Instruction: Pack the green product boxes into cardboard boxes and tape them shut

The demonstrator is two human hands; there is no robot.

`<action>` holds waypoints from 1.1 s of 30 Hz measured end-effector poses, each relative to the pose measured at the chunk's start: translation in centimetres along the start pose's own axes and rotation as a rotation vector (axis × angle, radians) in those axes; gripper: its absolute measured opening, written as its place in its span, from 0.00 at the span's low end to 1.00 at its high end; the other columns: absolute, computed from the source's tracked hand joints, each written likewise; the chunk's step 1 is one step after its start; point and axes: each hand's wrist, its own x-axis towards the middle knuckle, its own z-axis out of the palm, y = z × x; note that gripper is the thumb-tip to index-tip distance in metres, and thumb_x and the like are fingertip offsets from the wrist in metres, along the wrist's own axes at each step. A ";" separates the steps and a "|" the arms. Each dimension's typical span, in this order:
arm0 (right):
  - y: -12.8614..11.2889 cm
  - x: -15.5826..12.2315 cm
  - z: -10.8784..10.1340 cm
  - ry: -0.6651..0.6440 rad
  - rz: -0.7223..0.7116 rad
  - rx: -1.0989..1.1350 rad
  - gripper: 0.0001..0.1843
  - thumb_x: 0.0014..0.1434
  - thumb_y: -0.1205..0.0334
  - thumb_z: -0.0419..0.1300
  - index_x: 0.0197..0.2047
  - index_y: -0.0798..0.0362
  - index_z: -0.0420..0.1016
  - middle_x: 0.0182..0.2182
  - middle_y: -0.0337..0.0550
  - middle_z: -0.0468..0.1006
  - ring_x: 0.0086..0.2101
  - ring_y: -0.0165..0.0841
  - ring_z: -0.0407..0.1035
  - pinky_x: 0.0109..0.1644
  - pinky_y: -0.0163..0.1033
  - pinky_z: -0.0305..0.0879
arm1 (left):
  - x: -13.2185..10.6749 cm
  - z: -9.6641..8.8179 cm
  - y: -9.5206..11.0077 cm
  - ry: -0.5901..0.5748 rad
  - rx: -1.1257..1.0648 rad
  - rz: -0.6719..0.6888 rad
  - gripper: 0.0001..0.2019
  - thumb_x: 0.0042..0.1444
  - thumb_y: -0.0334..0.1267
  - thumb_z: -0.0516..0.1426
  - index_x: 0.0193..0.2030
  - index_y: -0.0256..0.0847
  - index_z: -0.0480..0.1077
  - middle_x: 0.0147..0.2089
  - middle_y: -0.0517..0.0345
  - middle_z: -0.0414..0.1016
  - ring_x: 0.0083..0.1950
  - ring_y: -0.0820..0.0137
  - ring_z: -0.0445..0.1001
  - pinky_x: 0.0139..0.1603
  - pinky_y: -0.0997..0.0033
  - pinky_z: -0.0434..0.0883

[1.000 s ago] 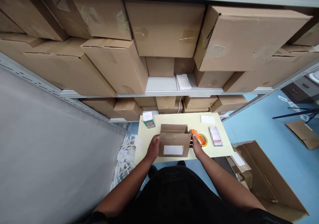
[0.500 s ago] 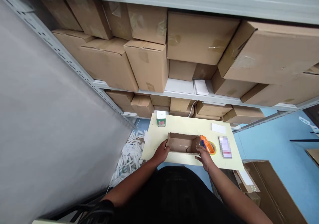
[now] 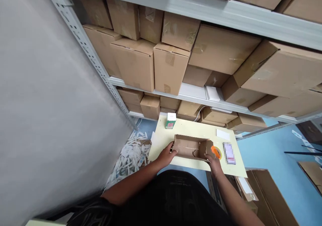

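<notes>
An open-topped cardboard box (image 3: pixel 186 145) is held over the front edge of the pale yellow table (image 3: pixel 196 127). My left hand (image 3: pixel 166 156) grips its left end, thumb over the near rim. At the right end, my right hand (image 3: pixel 213 164) is closed on the wall with the thumb on the edge. The visible inside of the box holds nothing. Just right of it, partly covered by the box, lies an orange tape dispenser (image 3: pixel 215 152) with a yellow-rimmed roll. A small green and white box (image 3: pixel 170 121) stands at the table's back left.
Shelves (image 3: pixel 151 91) packed with cardboard boxes (image 3: pixel 171 68) rise behind the table. On the table's right lie a blurred flat item (image 3: pixel 229 153) and a white card (image 3: pixel 222 134). White strips (image 3: pixel 130 154) litter the floor at left. A large open carton (image 3: pixel 266 195) stands at lower right.
The cardboard box is lifted slightly and tilted, now covering more of the tape dispenser. My right hand has closed more firmly on its end. The view has turned a little.
</notes>
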 end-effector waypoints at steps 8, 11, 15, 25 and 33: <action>-3.4 1.9 -0.5 -0.280 -0.110 -0.171 0.23 0.52 0.46 0.65 0.46 0.51 0.82 0.46 0.49 0.85 0.51 0.52 0.77 0.55 0.48 0.72 | -7.1 1.5 1.9 0.322 -0.093 0.019 0.29 0.66 0.55 0.54 0.70 0.44 0.67 0.62 0.49 0.78 0.58 0.52 0.77 0.60 0.55 0.71; -4.5 2.6 1.0 -0.445 -0.145 -0.184 0.27 0.52 0.45 0.66 0.50 0.52 0.81 0.49 0.50 0.85 0.52 0.51 0.77 0.54 0.46 0.73 | -9.8 3.8 1.0 0.509 -0.202 -0.014 0.31 0.67 0.58 0.51 0.70 0.44 0.67 0.64 0.48 0.75 0.60 0.52 0.75 0.58 0.56 0.73; -5.7 1.9 3.2 -0.701 -0.170 -0.197 0.29 0.50 0.44 0.68 0.52 0.52 0.81 0.48 0.47 0.85 0.50 0.50 0.78 0.52 0.46 0.74 | -14.1 6.9 -0.5 0.729 -0.328 -0.083 0.32 0.67 0.59 0.50 0.71 0.45 0.64 0.68 0.47 0.71 0.62 0.53 0.73 0.53 0.57 0.76; -4.6 -6.5 10.3 -1.073 -0.351 -0.351 0.24 0.47 0.47 0.69 0.44 0.52 0.82 0.40 0.45 0.86 0.43 0.48 0.79 0.46 0.46 0.74 | -29.8 11.9 -3.5 1.159 -0.296 -0.056 0.35 0.68 0.62 0.49 0.74 0.44 0.62 0.72 0.44 0.64 0.65 0.52 0.69 0.61 0.53 0.72; -3.5 -21.1 15.7 -1.209 -0.551 -0.457 0.20 0.46 0.48 0.68 0.37 0.54 0.82 0.31 0.45 0.85 0.35 0.44 0.78 0.38 0.42 0.72 | -46.5 12.1 -7.8 1.353 -0.327 0.046 0.37 0.67 0.67 0.44 0.67 0.39 0.70 0.62 0.40 0.73 0.53 0.56 0.76 0.48 0.57 0.76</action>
